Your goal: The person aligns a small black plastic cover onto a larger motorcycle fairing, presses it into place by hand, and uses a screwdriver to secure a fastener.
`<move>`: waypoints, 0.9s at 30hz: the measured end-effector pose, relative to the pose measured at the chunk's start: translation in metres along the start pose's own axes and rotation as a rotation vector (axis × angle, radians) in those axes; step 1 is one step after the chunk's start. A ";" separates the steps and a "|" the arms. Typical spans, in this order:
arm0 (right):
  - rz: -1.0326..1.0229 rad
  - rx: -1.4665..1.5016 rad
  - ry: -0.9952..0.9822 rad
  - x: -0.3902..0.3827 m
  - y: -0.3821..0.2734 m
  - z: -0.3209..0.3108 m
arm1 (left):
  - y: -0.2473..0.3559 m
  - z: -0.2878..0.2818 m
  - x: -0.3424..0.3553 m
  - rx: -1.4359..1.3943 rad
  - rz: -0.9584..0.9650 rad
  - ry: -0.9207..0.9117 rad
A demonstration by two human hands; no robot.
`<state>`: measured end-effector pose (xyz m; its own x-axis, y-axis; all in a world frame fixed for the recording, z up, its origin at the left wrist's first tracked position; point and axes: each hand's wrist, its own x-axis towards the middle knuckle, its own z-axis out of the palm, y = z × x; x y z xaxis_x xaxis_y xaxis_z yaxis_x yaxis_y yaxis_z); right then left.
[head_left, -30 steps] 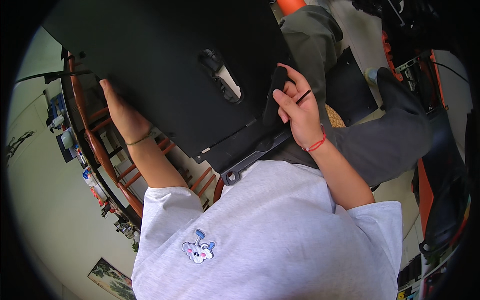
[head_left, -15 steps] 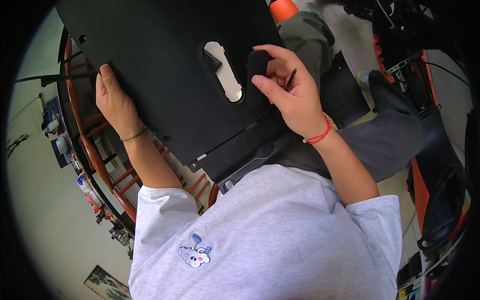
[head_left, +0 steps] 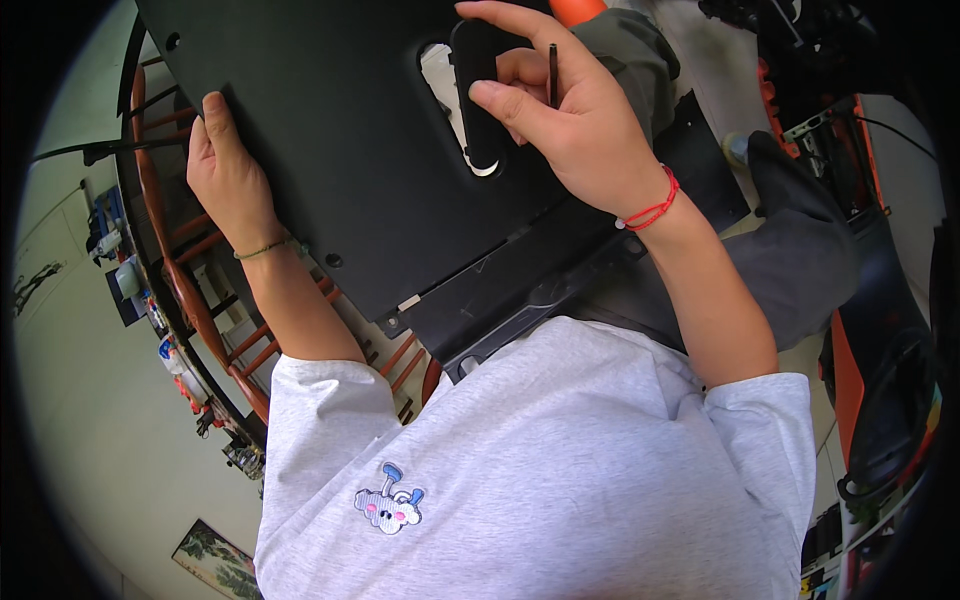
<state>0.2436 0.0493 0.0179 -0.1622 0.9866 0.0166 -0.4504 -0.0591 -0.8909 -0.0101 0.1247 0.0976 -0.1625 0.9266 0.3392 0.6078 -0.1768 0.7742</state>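
A large black flat panel (head_left: 340, 150) with an oval cut-out lies across my lap and a wooden chair. My left hand (head_left: 225, 180) presses on the panel's left edge, fingers flat against it. My right hand (head_left: 560, 120) is at the cut-out, fingers closed on a black oblong plastic piece (head_left: 478, 100) set into the opening. A thin dark rod-like tool (head_left: 552, 75) sticks up between the fingers of that hand. A red cord is on my right wrist and a thin bracelet on my left.
A reddish wooden chair (head_left: 190, 300) stands under the panel at left. A second black part (head_left: 520, 290) lies beneath the panel on my lap. Orange and black machinery (head_left: 860, 330) stands at right. Small items hang on the wall at far left.
The panel has shifted up and closer in view. My right hand moved from the panel's right edge up to the oval cut-out, carrying the black piece into it. My left hand slid along the left edge.
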 end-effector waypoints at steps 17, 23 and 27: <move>-0.190 -0.292 0.001 -0.005 0.005 -0.005 | 0.018 0.006 -0.003 -0.012 0.031 0.005; -0.284 -0.392 -0.045 -0.004 0.007 -0.008 | 0.025 0.008 -0.006 0.029 0.055 0.015; -0.241 -0.380 -0.021 -0.005 0.007 -0.009 | 0.029 0.009 -0.007 0.047 0.063 0.023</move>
<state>0.2491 0.0455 0.0076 -0.1117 0.9619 0.2494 -0.1239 0.2355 -0.9639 0.0156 0.1163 0.1126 -0.1400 0.9062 0.3990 0.6530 -0.2185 0.7252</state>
